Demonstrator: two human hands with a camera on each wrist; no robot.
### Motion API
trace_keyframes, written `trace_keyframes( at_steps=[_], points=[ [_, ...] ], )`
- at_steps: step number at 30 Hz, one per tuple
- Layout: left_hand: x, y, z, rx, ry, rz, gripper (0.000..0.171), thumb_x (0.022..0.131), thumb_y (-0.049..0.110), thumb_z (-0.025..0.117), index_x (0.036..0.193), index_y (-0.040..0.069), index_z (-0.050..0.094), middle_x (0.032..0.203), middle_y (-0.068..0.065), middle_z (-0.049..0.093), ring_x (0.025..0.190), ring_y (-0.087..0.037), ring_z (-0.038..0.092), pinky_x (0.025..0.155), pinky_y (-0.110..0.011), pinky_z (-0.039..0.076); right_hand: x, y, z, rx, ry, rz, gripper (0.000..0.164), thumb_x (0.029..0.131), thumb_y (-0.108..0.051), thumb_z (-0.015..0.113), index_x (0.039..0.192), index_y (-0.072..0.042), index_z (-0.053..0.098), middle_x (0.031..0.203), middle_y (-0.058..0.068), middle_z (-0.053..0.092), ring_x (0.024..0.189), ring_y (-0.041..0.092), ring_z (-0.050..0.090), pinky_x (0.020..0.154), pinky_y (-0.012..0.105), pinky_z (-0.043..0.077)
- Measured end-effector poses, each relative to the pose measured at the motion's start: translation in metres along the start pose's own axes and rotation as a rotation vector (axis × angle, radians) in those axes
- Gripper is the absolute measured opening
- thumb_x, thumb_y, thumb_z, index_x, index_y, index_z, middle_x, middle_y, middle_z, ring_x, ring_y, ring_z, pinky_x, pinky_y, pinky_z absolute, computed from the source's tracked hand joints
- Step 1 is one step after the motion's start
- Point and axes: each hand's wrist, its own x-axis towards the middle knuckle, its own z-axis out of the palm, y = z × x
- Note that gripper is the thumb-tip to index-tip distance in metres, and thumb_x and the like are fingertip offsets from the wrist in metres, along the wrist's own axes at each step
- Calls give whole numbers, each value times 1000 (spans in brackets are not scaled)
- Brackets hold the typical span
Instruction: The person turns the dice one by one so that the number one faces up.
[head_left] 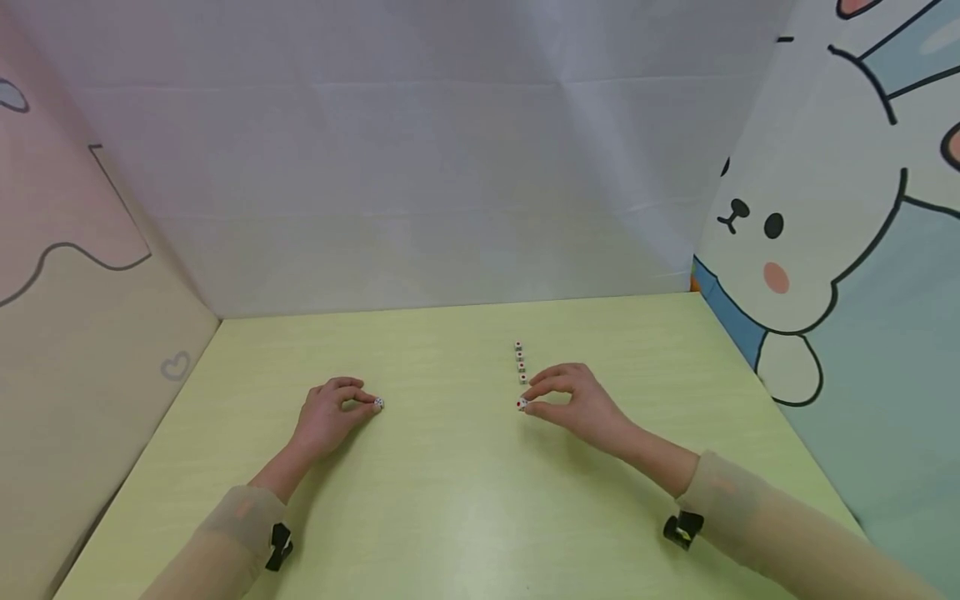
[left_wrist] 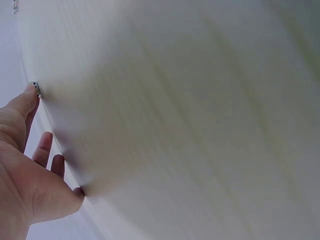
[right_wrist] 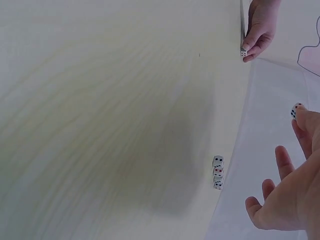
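Desk (head_left: 450, 517), pale green: right grip (head_left: 581, 406) pinching, left grip (head_left: 332, 418), nearer the left edge, pinching too! A row of four dice (head_left: 521, 367) points at the far edge; right die (head_left: 521, 404), at the fingertips, just on its near side; left die (head_left: 378, 404) at fingertips too.

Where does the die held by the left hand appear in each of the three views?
Head: the die is left of centre, below mid-height.
Left wrist: the die is near the left edge, above mid-height.
Right wrist: the die is in the upper right part.
Shared landmark: the left hand, pinching it in all three.
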Motion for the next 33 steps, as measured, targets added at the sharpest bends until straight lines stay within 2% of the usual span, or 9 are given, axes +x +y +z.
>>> trace_keyframes(
  at_steps=[11,18,24,28,33],
  points=[
    [-1,1,0,-19,-4,-12,22,96,35,74,103,14,79,142,-19,54,133,-54,35,107,-69,27,-4,13,12,-21,-19,71,9,87,-30,83,96,-30,82,120,-3,66,131,30,40,104,52,35],
    [-1,0,1,-8,1,0,22,96,33,75,103,13,79,141,-20,54,133,-54,35,107,-69,27,-5,31,25,-247,-20,-26,9,83,-24,87,91,-27,83,110,-5,68,121,32,49,104,51,39],
    [0,-1,2,-5,-6,-5,22,96,34,74,103,14,79,142,-19,54,133,-54,35,107,-69,27,-8,36,30,-267,-15,-56,8,82,-25,88,88,-29,83,108,-6,68,119,31,49,101,52,40],
    [0,0,1,-2,-5,-4,22,96,33,75,103,13,79,142,-19,54,133,-54,35,107,-69,27,-9,39,34,-274,-23,-41,8,82,-29,88,88,-31,83,108,-10,65,121,28,47,102,50,39],
    [0,1,1,-5,-4,2,21,96,32,75,103,13,79,141,-20,54,133,-53,35,107,-68,27,-12,42,36,-294,-18,-60,7,82,-29,88,87,-29,83,110,-7,65,121,29,46,102,51,40]
  ],
)
